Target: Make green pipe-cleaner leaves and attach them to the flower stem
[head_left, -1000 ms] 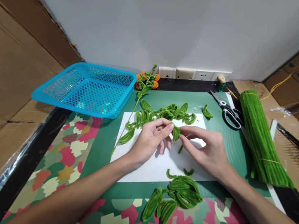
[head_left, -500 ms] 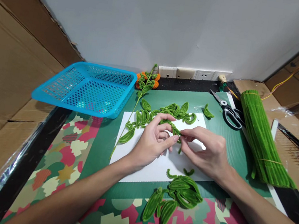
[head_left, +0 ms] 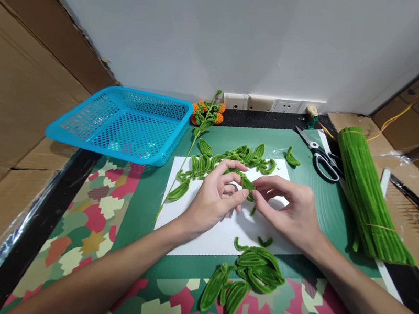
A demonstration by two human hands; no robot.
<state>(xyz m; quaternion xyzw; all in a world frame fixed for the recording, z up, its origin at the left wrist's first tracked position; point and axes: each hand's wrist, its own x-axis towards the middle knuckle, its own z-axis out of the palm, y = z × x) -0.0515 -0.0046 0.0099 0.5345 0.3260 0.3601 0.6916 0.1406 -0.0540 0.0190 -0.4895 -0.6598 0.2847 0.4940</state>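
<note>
Above a white paper sheet (head_left: 200,240), a small green pipe-cleaner leaf (head_left: 247,183) is held between both hands. My left hand (head_left: 217,195) pinches it from the left with curled fingers. From the right, my right hand (head_left: 291,207) grips its end between thumb and forefinger. A short green tail hangs below the fingertips. Behind the hands lies a row of fuzzy green leaves (head_left: 202,164) along the paper's far edge. A pile of larger green leaves (head_left: 261,269) rests nearer my body, with a small curled piece (head_left: 265,241) beside it.
A blue basket (head_left: 114,152) stands at the back left. Next to it lies a green stem with orange flowers (head_left: 208,117). On the right are scissors (head_left: 325,165), a thick bundle of green pipe cleaners (head_left: 370,198) and a black-handled tool (head_left: 410,193). A single leaf (head_left: 292,157) lies near the scissors.
The right hand's fingers have shifted very slightly at the leaf, and a bit more of the leaf shows between the hands. Everything else stays in place.
</note>
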